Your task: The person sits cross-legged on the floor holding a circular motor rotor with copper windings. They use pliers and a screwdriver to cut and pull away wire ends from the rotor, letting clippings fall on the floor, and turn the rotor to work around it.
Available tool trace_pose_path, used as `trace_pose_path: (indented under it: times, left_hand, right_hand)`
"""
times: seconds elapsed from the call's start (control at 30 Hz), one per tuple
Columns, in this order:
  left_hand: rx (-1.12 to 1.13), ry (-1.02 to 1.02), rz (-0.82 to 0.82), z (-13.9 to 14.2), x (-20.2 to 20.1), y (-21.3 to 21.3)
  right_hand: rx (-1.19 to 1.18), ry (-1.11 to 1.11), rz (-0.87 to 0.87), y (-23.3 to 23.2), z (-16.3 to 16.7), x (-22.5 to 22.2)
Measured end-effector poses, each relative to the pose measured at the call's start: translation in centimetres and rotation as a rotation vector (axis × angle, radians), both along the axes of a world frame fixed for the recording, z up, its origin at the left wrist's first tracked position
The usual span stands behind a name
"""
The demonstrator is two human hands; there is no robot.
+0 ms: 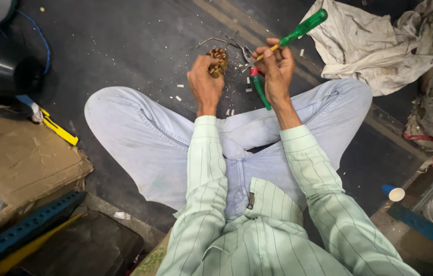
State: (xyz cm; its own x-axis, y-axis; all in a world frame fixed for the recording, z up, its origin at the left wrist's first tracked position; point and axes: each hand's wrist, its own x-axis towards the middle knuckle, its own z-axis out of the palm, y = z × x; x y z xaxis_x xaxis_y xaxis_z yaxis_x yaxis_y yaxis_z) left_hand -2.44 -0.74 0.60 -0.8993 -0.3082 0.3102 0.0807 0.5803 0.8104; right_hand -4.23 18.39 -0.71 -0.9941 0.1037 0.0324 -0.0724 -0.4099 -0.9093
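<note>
The left hand [205,82] is gripping a copper-wound coil [218,61] above the floor [139,46]. The right hand [276,66] is clasping a green-handled screwdriver [298,31], its long axis slanting down-left so the tip is lying just right of the coil.

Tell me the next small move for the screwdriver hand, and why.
Probably bring the tip of the green-handled screwdriver in the right hand leftward to the copper-wound piece. The left hand grips that piece, and the tip hangs just beside it, apart.
</note>
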Motion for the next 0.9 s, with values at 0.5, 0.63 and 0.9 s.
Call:
trace_pose_path:
  times: [0.5, 0.63, 0.9]
  left_hand:
    - [-0.269, -0.233, -0.121, -4.9, 0.9, 3.5]
    - [-0.271, -0.137, -0.086, -5.2, 1.0, 3.5]
    - [-0.272, -0.264, -0.104, -3.9, 0.7, 3.6]
  right_hand:
    - [0.466, 0.175, 0.062, -3.1, 2.3, -0.5]
    - [0.751, 0.238, 0.061, -4.3, 2.3, -0.7]
    - [0.552, 0.204, 0.022, -3.3, 3.1, -1.0]
